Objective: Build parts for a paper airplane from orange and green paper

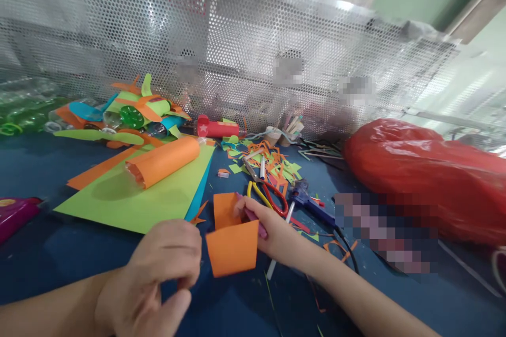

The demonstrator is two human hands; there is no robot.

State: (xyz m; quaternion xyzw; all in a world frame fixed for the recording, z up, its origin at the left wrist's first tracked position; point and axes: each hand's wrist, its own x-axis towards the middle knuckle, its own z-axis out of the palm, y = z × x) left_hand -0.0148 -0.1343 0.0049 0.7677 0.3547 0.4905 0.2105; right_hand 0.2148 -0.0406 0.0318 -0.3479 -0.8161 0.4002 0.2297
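My right hand [261, 224] is closed around a slim purple pen [261, 229]. By its fingers is an orange piece of paper [232, 250], bent so that one panel stands in front of another; whether the fingers also pinch it I cannot tell. My left hand [166, 268] hovers just left of the paper, fingers curved and thumb apart, holding nothing. Beyond the left hand, a bottle wrapped in orange paper [166, 162] lies on a green paper sheet [118, 200]. Scissors [266, 189] with red and yellow handles lie past the right hand.
A blue glue gun [312, 205] with its cord lies right of the scissors. Paper scraps [272, 160] cover the table behind. A red plastic bag [427, 179] bulges at right. Paper-covered bottles [146, 108] pile at back left, against a perforated metal screen [237, 37].
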